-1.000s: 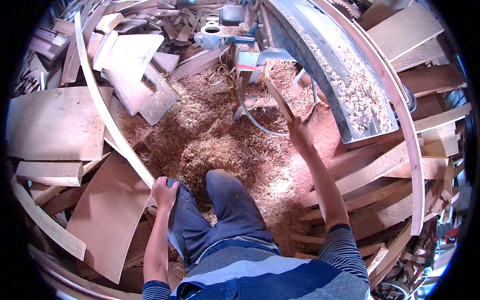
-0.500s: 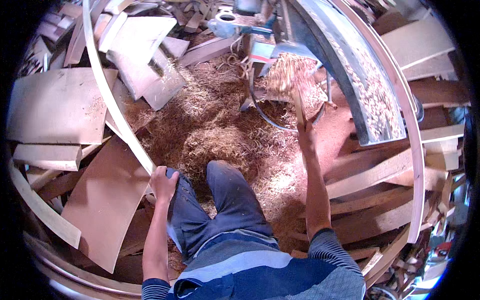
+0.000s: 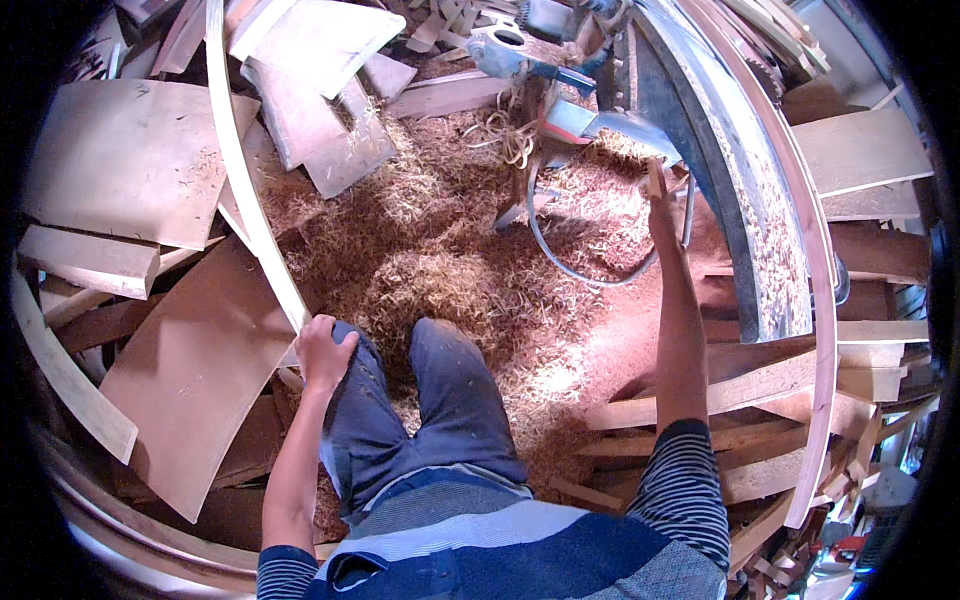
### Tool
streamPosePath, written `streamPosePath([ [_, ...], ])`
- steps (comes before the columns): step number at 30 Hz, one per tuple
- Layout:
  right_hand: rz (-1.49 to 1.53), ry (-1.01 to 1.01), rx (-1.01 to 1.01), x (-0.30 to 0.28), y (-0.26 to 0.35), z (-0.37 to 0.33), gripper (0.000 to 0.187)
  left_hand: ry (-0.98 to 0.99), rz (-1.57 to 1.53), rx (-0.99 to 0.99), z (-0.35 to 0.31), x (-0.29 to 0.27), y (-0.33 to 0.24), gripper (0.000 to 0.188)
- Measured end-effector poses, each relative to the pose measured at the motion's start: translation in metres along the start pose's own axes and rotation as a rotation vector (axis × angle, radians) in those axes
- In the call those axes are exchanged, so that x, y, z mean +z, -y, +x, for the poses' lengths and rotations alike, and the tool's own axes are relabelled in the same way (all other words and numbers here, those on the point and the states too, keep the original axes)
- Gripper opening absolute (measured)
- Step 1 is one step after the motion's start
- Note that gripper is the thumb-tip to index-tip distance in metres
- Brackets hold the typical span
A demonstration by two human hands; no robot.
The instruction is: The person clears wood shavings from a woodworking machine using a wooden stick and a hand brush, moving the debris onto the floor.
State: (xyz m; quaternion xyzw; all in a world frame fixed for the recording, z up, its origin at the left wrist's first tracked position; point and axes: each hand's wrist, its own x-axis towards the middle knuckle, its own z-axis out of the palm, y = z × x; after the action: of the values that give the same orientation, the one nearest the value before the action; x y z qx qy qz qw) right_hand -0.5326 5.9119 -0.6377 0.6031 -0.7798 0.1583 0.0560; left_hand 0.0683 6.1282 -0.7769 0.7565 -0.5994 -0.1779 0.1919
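My left hand (image 3: 325, 352) is closed on the near end of a long pale wooden strip (image 3: 242, 190), beside my left thigh. From there the strip runs away from me toward the upper left edge of the picture. My right arm reaches far forward. My right hand (image 3: 664, 215) grips a short wooden stick (image 3: 656, 178), whose tip points at the blue chute (image 3: 640, 128) under a woodworking machine (image 3: 540, 62). Light wood shavings (image 3: 622, 148) sit at the chute's mouth. My right fingers are partly hidden.
A curled shavings heap (image 3: 430, 285) covers the floor ahead. Broad boards (image 3: 140, 150) lie stacked on the left. The machine's long metal table (image 3: 765, 240) carries wood chips, with another long strip (image 3: 820, 330) along its right side. A hoop-shaped hose or band (image 3: 545, 255) hangs below the chute.
My right hand has moved forward with the stick, closer to the chute. Shavings that were spilling from the chute in a blur are fewer now. My left hand keeps its hold.
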Motion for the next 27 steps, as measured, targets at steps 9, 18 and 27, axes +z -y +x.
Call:
streamPosePath([
  [9,-0.046,0.062,-0.295,-0.019,-0.072,-0.11,0.023,0.0,-0.006,-0.013,0.004,0.005,0.004,0.042],
  [18,-0.164,-0.152,-0.212,-0.072,-0.061,-0.165,0.031,-0.001,0.024,0.068,0.009,0.011,-0.007,0.039],
  [27,-0.041,-0.436,-0.659,0.03,-0.028,0.0,0.028,-0.049,0.022,0.057,-0.001,0.007,0.003,0.043],
])
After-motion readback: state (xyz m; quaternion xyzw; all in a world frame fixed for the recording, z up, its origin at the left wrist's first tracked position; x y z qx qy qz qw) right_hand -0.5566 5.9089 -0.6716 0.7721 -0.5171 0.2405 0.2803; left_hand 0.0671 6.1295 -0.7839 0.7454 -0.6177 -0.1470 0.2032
